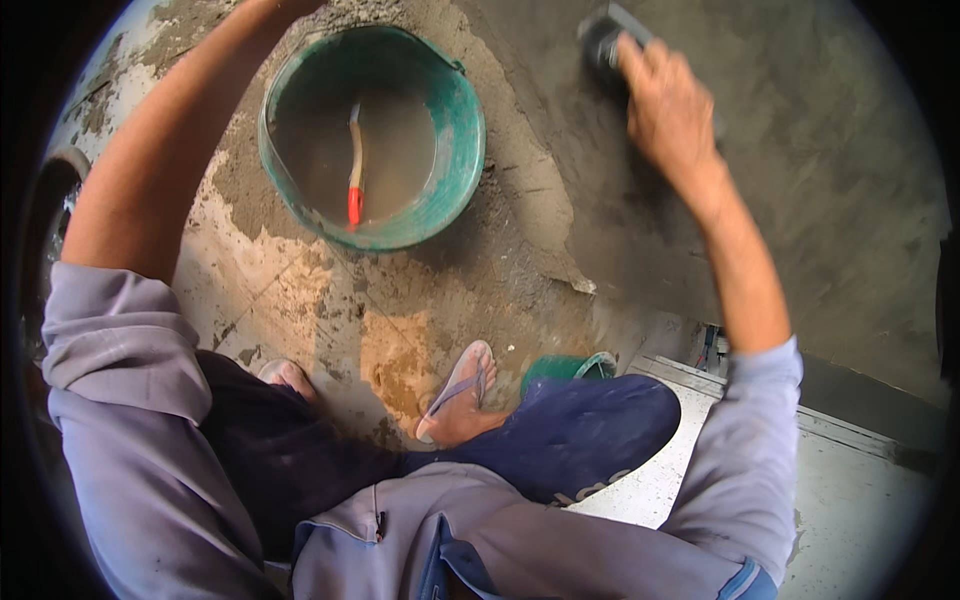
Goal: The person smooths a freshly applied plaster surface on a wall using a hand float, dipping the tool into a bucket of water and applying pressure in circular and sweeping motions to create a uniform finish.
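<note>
My right hand (670,110) grips a dark float or trowel (610,45) against the wet grey cement surface (830,180) at the upper right, which shows smeared strokes. My left forearm (150,150) reaches up out of the top of the picture, its hand out of sight. Between my arms stands a green bucket (455,140) with murky brown water in it. A wooden-handled tool (356,145) with a red part leans inside the bucket; its far end is hidden by the water.
Mortar-smeared floor tiles (260,290) lie around my feet (460,400) in flip-flops. A smaller green bucket (550,375) sits behind my right leg. At lower right is a white ledge (850,490) with a metal edge. A dark curved object (50,190) stands at the far left.
</note>
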A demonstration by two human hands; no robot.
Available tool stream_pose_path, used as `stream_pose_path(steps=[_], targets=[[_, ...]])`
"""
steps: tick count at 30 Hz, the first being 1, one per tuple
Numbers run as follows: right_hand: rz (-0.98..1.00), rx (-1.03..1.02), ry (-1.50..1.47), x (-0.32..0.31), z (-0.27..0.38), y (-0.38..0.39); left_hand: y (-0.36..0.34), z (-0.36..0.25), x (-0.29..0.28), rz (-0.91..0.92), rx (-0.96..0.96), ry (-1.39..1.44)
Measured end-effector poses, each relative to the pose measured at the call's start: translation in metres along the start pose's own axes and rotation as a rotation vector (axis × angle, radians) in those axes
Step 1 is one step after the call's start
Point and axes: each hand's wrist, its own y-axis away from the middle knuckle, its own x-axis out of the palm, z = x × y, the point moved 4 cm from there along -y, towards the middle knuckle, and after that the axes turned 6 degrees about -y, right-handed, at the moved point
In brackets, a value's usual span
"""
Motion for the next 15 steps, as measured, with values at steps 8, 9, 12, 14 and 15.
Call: stream_pose_path(steps=[8,9,12,14,15], targets=[[0.229,-0.220,0.165,0.089,0.039,0.106,-0.006,-0.035,-0.016,0.045,0.141,0.146],[0.292,-0.230,0.071,0.096,0.046,0.144,0.002,-0.057,-0.014,0.056,0.130,0.125],[0.625,0.006,-0.148,0.101,0.063,0.196,0.020,-0.079,0.010,0.319,0.185,0.093],[0.556,0.103,-0.258,0.055,0.067,0.177,0.111,-0.120,0.041,0.805,0.107,-0.265],[0.423,0.190,-0.342,0.036,0.063,0.169,0.151,-0.159,0.058,1.138,0.053,-0.301]])
